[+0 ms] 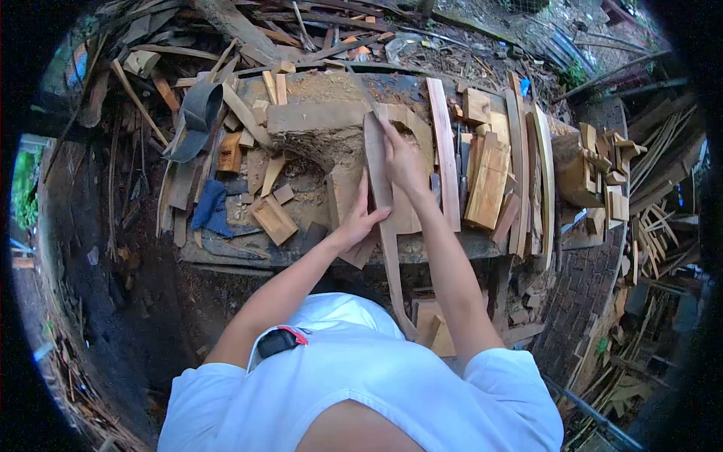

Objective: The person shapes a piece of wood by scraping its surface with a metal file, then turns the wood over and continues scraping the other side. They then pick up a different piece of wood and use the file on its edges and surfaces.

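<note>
A long grey-brown strip (374, 147), perhaps sanding cloth, runs from the middle of the workbench down towards my shirt, bending near its middle. My right hand (404, 162) grips its upper part from the right, fingers along the edge. Lower down, my left hand (357, 220) holds the strip from the left, with the thumb across it and a finger pointing up. Beneath both hands lies a large brown wooden piece (343, 188) with a curved, hollowed edge. Sawdust covers the surface around it.
Long boards (444, 151) and a pale wooden block (488, 181) lie to the right. On the left are a curled grey sheet (199, 120), a blue cloth (211, 205) and a small wooden block (273, 220). Scrap wood (602, 162) is piled at the far right.
</note>
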Tool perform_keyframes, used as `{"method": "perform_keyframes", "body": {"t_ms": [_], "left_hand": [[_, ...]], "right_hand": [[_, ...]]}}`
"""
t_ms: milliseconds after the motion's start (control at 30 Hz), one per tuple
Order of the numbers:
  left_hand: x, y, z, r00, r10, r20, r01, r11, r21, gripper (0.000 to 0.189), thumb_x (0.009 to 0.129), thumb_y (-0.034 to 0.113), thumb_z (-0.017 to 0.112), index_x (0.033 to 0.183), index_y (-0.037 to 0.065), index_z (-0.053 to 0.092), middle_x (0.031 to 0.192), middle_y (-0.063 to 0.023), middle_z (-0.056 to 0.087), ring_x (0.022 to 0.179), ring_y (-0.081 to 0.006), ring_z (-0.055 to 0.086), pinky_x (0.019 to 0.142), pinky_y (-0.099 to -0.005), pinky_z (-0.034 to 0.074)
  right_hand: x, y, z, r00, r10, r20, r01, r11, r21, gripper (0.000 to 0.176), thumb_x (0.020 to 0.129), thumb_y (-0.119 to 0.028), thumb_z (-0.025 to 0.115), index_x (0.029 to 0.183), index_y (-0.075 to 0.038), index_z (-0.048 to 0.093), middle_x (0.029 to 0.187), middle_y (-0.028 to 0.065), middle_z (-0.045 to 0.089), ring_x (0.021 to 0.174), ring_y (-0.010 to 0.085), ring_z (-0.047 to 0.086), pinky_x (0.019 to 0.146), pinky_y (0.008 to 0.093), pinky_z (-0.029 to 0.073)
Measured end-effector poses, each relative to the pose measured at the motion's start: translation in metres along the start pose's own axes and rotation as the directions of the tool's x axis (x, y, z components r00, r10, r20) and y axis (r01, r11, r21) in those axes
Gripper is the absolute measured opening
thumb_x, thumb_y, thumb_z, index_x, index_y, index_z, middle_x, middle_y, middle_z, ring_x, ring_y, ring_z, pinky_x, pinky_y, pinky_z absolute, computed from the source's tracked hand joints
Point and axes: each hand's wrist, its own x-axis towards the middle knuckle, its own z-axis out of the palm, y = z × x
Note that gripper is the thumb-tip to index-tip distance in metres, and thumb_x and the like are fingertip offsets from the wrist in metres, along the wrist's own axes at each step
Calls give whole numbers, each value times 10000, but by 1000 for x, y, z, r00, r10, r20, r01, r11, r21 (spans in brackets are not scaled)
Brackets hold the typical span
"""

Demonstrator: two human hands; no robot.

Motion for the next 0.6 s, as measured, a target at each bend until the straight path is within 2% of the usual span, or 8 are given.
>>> {"method": "perform_keyframes", "body": {"t_ms": [67,133,333,400,433,500,567,600], "left_hand": [[1,-7,3,996,88,0,-87,990,-115,999,915,127,646,1553,81,-122,1626,-145,9,1487,-246,101,1197,-374,158],[4,-15,2,996,82,-30,-84,994,-75,1001,914,130,648,1553,82,-120,1625,-145,8,1486,-247,99,1198,-375,152],[5,-12,-2,997,75,12,-75,997,-25,1035,894,153,678,1553,80,-118,1629,-145,-28,1493,-231,37,1199,-369,139],[2,-4,1,998,61,12,-61,998,-15,1035,892,150,675,1553,83,-120,1630,-147,-30,1494,-234,37,1199,-370,135],[0,-2,1,999,51,-7,-51,999,-14,1035,891,147,672,1554,87,-121,1630,-149,-32,1495,-238,38,1199,-370,132],[1,-9,2,998,67,-10,-68,996,-62,1026,899,141,663,1555,93,-124,1629,-136,-42,1492,-226,25,1199,-369,113],[2,-14,3,997,75,-31,-78,989,-124,1016,908,135,654,1556,100,-128,1629,-123,-53,1488,-214,12,1200,-368,95],[2,-16,3,997,70,-39,-72,996,-56,1016,906,142,656,1557,99,-123,1629,-122,-47,1489,-216,7,1200,-371,97]], "right_hand": [[-39,2,-1,998,-61,-11,61,998,-7,413,1012,-191,430,1422,-210,477,1145,274,629,1071,433,608,887,477,491],[-42,0,-1,993,-119,-14,119,993,-8,413,1012,-187,427,1422,-204,478,1143,274,629,1075,432,607,886,474,493],[22,-11,-5,995,75,72,-77,996,33,415,1006,-114,433,1415,-164,489,1277,217,602,1215,368,562,992,421,458],[30,-12,-5,986,141,89,-134,988,-76,414,1009,-115,430,1417,-162,484,1285,213,599,1205,376,567,991,428,458],[25,-1,1,987,134,85,-127,989,-78,414,1009,-115,430,1417,-162,484,1285,213,599,1205,376,567,991,428,458],[-1,21,17,974,-194,-113,210,966,149,406,1020,-174,416,1422,-189,475,1222,241,615,1114,424,598,928,465,481],[-28,11,9,990,-131,-44,135,985,109,403,1023,-197,409,1421,-201,475,1192,252,621,1081,446,600,905,481,486],[-30,3,3,996,-85,-16,86,992,87,402,1025,-209,405,1420,-207,475,1178,257,624,1065,457,601,894,489,488]]}}
